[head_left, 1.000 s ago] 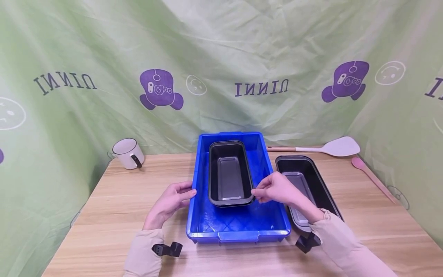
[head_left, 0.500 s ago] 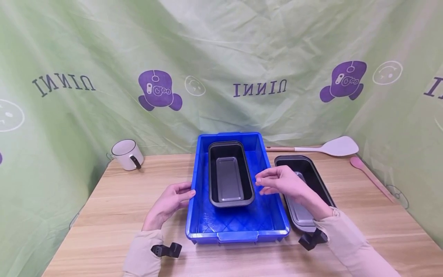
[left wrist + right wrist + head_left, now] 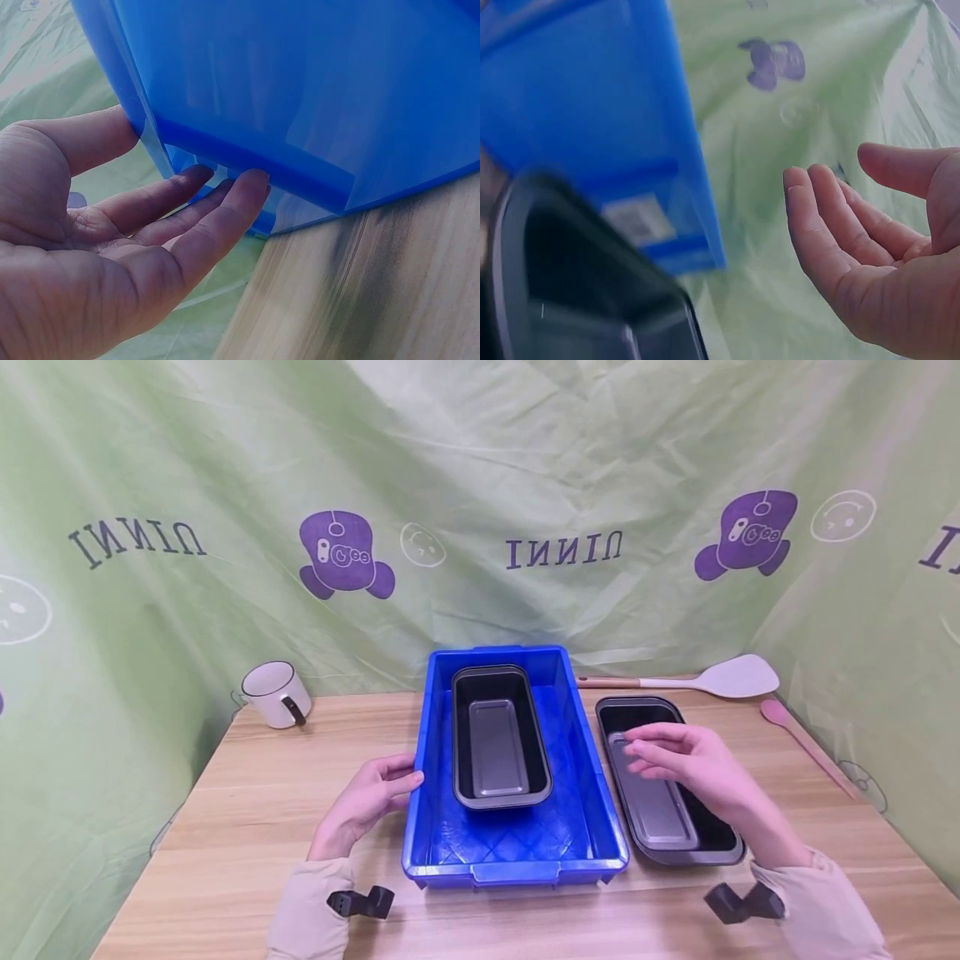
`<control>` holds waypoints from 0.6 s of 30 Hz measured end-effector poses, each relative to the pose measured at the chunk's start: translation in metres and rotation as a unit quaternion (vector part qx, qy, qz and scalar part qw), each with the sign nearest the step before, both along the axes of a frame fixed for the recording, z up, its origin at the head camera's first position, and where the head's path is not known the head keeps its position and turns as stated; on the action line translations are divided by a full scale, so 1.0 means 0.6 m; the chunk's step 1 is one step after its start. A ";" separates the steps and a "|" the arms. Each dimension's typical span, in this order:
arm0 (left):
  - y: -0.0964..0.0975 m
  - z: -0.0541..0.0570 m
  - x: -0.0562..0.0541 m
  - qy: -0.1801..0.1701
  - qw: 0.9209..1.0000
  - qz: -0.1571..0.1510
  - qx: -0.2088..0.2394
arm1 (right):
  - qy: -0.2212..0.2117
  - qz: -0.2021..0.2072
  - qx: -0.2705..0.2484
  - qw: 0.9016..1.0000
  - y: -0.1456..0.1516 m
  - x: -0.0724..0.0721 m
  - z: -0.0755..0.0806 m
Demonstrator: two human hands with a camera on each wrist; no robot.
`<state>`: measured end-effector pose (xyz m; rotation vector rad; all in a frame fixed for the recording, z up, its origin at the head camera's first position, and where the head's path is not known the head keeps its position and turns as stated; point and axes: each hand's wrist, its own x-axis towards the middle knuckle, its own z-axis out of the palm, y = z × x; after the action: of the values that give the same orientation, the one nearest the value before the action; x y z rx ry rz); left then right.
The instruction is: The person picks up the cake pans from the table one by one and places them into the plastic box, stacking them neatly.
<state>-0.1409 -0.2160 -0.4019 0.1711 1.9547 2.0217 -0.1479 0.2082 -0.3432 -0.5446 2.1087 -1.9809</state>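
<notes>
A dark loaf pan (image 3: pixel 498 747) lies in the blue plastic bin (image 3: pixel 517 870), towards its back left. My left hand (image 3: pixel 375 793) holds the bin's left wall, thumb at the rim and fingers against the outside. The left wrist view shows those fingertips touching the blue wall (image 3: pixel 262 67) under its lip. My right hand (image 3: pixel 697 768) hovers over a second dark loaf pan (image 3: pixel 656 810) on the table to the right of the bin. Its fingers are loosely bent with nothing between them, and in the right wrist view the thumb stands apart from them.
A white mug (image 3: pixel 277 695) with a dark handle stands at the back left. Behind the right pan lies a white spatula (image 3: pixel 738 678) with a wooden handle; a pink-headed utensil (image 3: pixel 806 747) lies at the right edge. Green printed cloth (image 3: pixel 480 593) hangs around the wooden table (image 3: pixel 247 827).
My right hand has let go of the rim of the loaf pan in the bin and moved right, over the other pan. The pan in the bin has settled slightly. My left hand stays put.
</notes>
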 end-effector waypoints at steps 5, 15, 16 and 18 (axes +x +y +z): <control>0.001 -0.001 0.000 0.000 1.000 0.000 0.005 | 0.010 -0.027 -0.014 0.999 0.067 0.010 -0.019; 0.001 -0.003 -0.001 -0.003 1.000 0.004 0.003 | -0.004 -0.093 0.049 0.994 0.179 0.035 -0.082; 0.001 -0.003 0.000 -0.004 1.000 0.005 0.002 | -0.006 -0.108 0.069 0.992 0.187 0.038 -0.086; 0.001 -0.002 -0.001 -0.004 1.000 0.004 0.003 | -0.009 -0.130 0.102 0.986 0.199 0.044 -0.094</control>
<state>-0.1412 -0.2154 -0.4031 0.1548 1.9483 2.0296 -0.1215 0.3278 -0.3994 -0.2243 2.4410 -1.8492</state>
